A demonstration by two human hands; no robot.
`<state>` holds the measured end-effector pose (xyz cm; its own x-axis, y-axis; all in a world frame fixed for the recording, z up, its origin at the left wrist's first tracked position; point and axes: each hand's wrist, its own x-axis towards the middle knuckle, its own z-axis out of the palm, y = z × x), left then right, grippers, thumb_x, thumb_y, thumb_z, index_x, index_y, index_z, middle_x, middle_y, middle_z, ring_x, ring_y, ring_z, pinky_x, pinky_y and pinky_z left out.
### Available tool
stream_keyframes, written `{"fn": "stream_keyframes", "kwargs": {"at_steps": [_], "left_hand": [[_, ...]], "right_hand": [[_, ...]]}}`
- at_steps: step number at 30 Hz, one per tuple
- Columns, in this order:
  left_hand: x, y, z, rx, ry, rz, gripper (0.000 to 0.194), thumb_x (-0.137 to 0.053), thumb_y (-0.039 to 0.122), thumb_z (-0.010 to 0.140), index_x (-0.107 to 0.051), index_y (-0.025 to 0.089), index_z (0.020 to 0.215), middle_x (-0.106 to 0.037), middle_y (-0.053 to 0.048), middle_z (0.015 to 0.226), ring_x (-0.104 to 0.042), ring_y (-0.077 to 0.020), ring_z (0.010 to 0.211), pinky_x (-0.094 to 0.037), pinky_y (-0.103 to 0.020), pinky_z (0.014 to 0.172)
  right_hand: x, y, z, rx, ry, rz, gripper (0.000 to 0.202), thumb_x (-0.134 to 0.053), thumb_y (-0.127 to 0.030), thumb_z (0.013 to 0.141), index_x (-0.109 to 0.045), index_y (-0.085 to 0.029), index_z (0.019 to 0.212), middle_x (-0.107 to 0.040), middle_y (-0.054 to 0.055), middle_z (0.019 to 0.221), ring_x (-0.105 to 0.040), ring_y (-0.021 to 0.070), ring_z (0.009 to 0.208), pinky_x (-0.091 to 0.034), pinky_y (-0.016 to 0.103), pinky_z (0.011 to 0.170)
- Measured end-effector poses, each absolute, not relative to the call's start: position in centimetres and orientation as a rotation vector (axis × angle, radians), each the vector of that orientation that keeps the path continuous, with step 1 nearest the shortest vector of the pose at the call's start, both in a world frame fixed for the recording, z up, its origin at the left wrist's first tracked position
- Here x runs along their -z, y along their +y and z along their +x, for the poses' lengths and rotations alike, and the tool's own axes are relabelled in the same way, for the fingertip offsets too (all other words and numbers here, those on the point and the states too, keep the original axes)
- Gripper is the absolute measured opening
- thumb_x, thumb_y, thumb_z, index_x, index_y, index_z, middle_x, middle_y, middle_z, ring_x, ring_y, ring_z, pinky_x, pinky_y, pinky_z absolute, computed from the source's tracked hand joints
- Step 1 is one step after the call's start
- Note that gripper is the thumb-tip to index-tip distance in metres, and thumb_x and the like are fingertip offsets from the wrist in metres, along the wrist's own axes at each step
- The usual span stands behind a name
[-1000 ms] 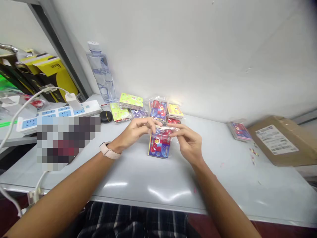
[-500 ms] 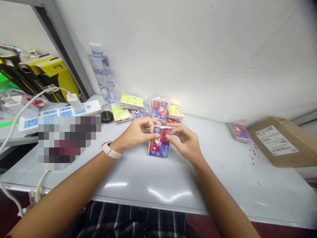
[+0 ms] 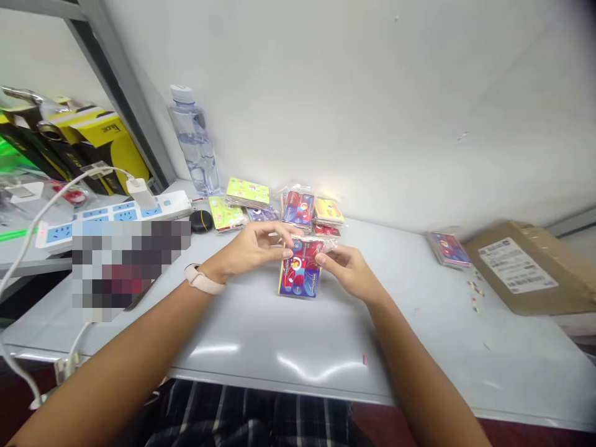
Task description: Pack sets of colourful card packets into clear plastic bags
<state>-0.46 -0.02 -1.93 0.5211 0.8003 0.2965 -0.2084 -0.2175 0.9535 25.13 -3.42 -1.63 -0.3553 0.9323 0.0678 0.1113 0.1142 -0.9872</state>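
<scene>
A stack of red and blue cards in a clear plastic bag is held up over the desk between my two hands. My left hand pinches its upper left edge with thumb and fingers. On the other side, my right hand grips the upper right edge, thumb on the front and fingers behind. Crinkled clear film shows at the top, near the right fingers. Behind the hands lie more bagged card packs: green ones, a red and blue one and a yellow one.
A water bottle stands by the wall, near a round black object. On the left are a power strip with a charger and white cable. At right, a card pack lies beside a cardboard box and small scraps.
My hands have moved slightly apart along the bag's top edge, the right one outward to the corner. More of the front card and the clear film now shows.
</scene>
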Motion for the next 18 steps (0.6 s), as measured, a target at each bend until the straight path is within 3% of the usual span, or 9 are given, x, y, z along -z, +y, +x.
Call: {"fn": "stream_keyframes", "kwargs": {"at_steps": [3, 6, 9, 11, 15, 18], "left_hand": [[1.8, -0.2, -0.6, -0.978, 0.542, 1.470, 0.028, -0.093, 0.029, 0.080, -0.081, 0.020, 0.104, -0.077, -0.011, 0.130, -0.067, -0.0308, 0.132, -0.058, -0.046, 0.107], [1.9, -0.4, -0.4, -0.943, 0.546, 1.354, 0.060, -0.097, 0.027, 0.074, -0.076, 0.023, 0.131, -0.075, -0.012, 0.134, -0.072, -0.0306, 0.123, -0.062, -0.045, 0.101], [1.9, -0.5, -0.1, -0.936, 0.547, 1.221, 0.080, -0.100, 0.023, 0.068, -0.068, 0.024, 0.141, -0.076, -0.013, 0.131, -0.076, -0.0285, 0.114, -0.064, -0.041, 0.095], [1.9, -0.6, 0.0, -0.925, 0.557, 1.164, 0.078, -0.100, 0.023, 0.068, -0.067, 0.024, 0.139, -0.077, -0.012, 0.129, -0.077, -0.0268, 0.110, -0.064, -0.040, 0.094], [1.7, -0.8, 0.0, -0.895, 0.586, 1.178, 0.053, -0.096, 0.032, 0.075, -0.071, 0.019, 0.120, -0.075, -0.011, 0.127, -0.073, -0.0259, 0.117, -0.062, -0.039, 0.098], [1.4, -1.1, 0.0, -0.783, 0.607, 1.267, 0.049, -0.090, 0.041, 0.084, -0.069, 0.019, 0.123, -0.071, -0.012, 0.131, -0.071, -0.0278, 0.121, -0.064, -0.041, 0.094]], "right_hand": [[1.3, -3.5, 25.6, -1.348, -1.635, -1.057, 0.039, -0.084, -0.061, 0.085, -0.082, -0.022, 0.091, -0.083, 0.007, 0.096, -0.078, 0.0277, 0.092, -0.064, 0.042, 0.084], [1.2, -3.5, 25.8, -1.313, -1.632, -1.070, 0.043, -0.085, -0.064, 0.082, -0.082, -0.021, 0.086, -0.082, 0.006, 0.087, -0.075, 0.0250, 0.081, -0.062, 0.038, 0.076], [1.2, -3.6, 25.8, -1.277, -1.619, -1.074, 0.047, -0.085, -0.067, 0.080, -0.080, -0.021, 0.079, -0.079, 0.005, 0.079, -0.072, 0.0232, 0.073, -0.060, 0.036, 0.070], [1.2, -3.6, 25.7, -1.285, -1.594, -1.064, 0.048, -0.085, -0.069, 0.079, -0.079, -0.021, 0.077, -0.077, 0.005, 0.076, -0.071, 0.0225, 0.070, -0.059, 0.036, 0.067], [1.8, -3.4, 25.5, -1.357, -1.491, -1.039, 0.047, -0.085, -0.068, 0.080, -0.079, -0.021, 0.080, -0.078, 0.005, 0.078, -0.072, 0.0237, 0.071, -0.061, 0.038, 0.069], [2.4, -3.1, 25.1, -1.374, -1.314, -1.021, 0.047, -0.083, -0.069, 0.081, -0.079, -0.022, 0.086, -0.080, 0.006, 0.084, -0.073, 0.0244, 0.072, -0.062, 0.040, 0.070]]}}
